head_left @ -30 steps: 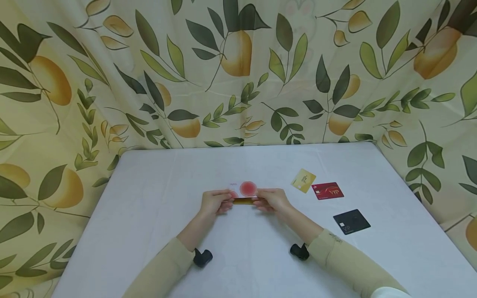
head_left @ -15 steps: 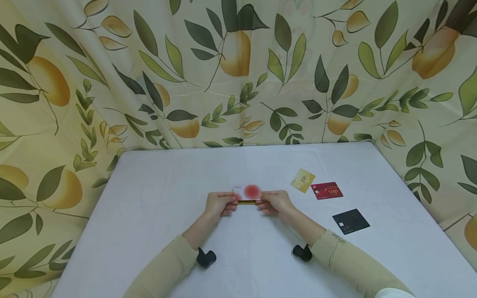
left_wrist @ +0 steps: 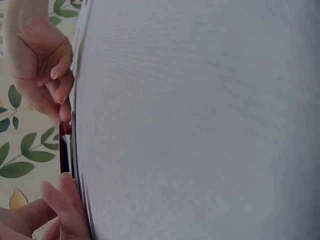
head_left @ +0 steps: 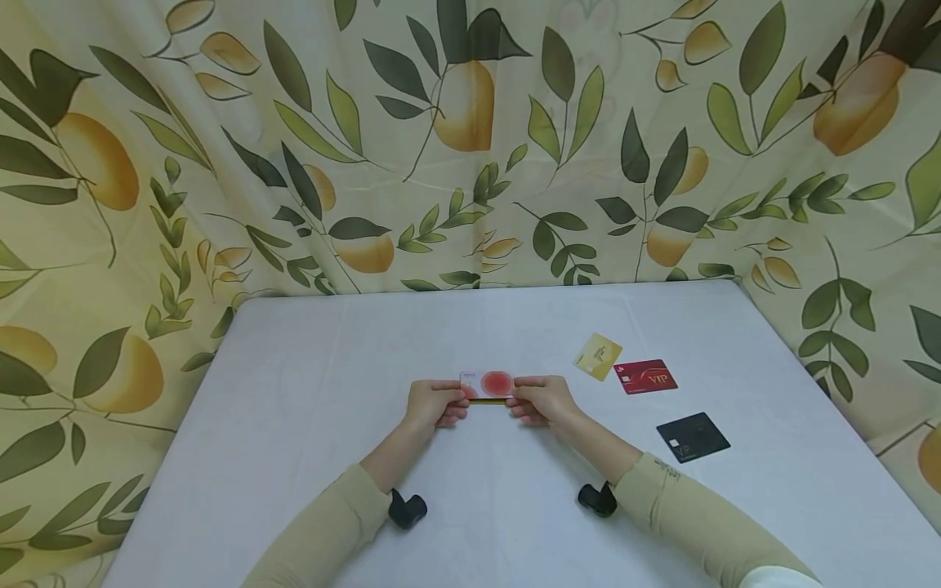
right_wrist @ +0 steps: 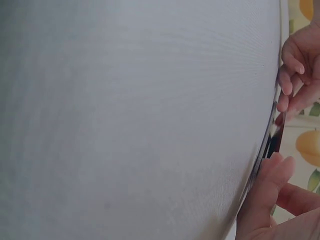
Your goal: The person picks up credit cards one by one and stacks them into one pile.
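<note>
My left hand (head_left: 432,402) and right hand (head_left: 546,400) pinch opposite ends of a white card with a red circle (head_left: 497,384), near the middle of the white table. Directly below its near edge shows a thin strip of a gold card (head_left: 488,402); the white card hides the rest. In the left wrist view the dark card edge (left_wrist: 63,152) spans the gap between both hands, with another thin edge close under it. The right wrist view also shows fingertips (right_wrist: 274,162) at the card's end. Whether the two cards touch is unclear.
To the right lie a yellow card (head_left: 599,357), a red VIP card (head_left: 645,376) and a black VIP card (head_left: 693,437), all flat on the white tablecloth (head_left: 331,359). A leaf-and-fruit patterned curtain (head_left: 412,196) hangs behind the table. A small black device sits at each wrist.
Both hands have shifted slightly right and nearer with the white card. It has come down over the gold card, whose visible strip is narrower. The other cards stay put.
</note>
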A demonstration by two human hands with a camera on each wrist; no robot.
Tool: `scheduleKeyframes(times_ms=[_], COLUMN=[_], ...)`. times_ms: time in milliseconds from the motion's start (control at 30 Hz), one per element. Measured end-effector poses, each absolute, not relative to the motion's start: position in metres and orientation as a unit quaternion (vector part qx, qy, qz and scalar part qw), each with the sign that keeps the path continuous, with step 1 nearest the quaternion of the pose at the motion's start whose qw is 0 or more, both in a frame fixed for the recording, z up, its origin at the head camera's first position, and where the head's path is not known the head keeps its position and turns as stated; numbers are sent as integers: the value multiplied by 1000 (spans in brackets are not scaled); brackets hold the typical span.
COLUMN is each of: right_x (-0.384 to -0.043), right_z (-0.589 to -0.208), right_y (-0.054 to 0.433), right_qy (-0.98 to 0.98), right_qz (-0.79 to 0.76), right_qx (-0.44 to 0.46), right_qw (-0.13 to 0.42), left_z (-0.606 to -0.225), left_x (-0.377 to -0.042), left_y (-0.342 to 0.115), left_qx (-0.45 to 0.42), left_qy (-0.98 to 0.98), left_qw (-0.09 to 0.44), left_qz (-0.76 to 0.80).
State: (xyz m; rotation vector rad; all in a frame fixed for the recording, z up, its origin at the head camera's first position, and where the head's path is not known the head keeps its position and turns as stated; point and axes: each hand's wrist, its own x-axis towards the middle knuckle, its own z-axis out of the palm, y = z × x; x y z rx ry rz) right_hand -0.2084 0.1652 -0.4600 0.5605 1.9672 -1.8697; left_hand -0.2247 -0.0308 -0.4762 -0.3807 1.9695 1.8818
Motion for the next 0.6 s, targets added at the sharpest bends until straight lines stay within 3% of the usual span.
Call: scheduleKeyframes(times_ms=[600], right_x=[-209], right_z=[-464], right_y=[166], right_qy=[735], right_qz=[-627], right_qx=[187], right_qw=[178], left_z=[-482], left_x=[-226], left_y=[-34], left_qx=[-109], left_qy=[707], left_qw=[178], left_qz=[676])
